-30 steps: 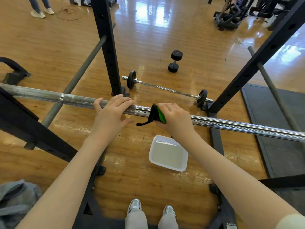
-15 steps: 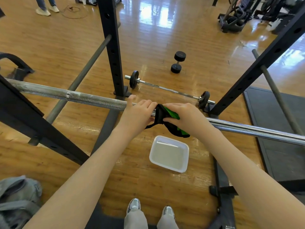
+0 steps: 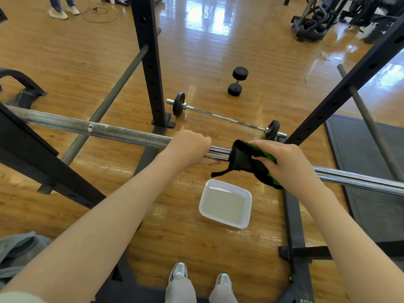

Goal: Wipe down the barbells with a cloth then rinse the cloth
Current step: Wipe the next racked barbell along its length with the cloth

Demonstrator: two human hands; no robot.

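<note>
A black squat rack (image 3: 150, 68) framed the scene, with two of its uprights in view and their tops cut off by the frame. Two grey safety bars (image 3: 109, 99) slanted down at left and right.

Two barbells showed. The racked barbell (image 3: 122, 133) ran across the view at hand height, dull and knurled on the left, shiny chrome on the right, and both of its ends ran out of the frame. A thinner second barbell (image 3: 220, 118) lay on the wooden floor beyond, with one small black plate at each end. Past it lay one black dumbbell (image 3: 237, 80).

One white tub (image 3: 225, 204) sat on the floor below the hands; it looked to hold pale liquid, though that was hard to make out. A grey bag (image 3: 17, 250) was cut off at the lower left, and another person's two shoes (image 3: 62, 12) showed at the top edge.

The left hand (image 3: 188, 147) was wrapped around the racked barbell where the knurling met the chrome. Just beside it, the right hand (image 3: 282, 160) clutched one black and green cloth (image 3: 247, 160) draped over the bar, hiding the steel beneath. A loose black strip of cloth hung toward the tub.
</note>
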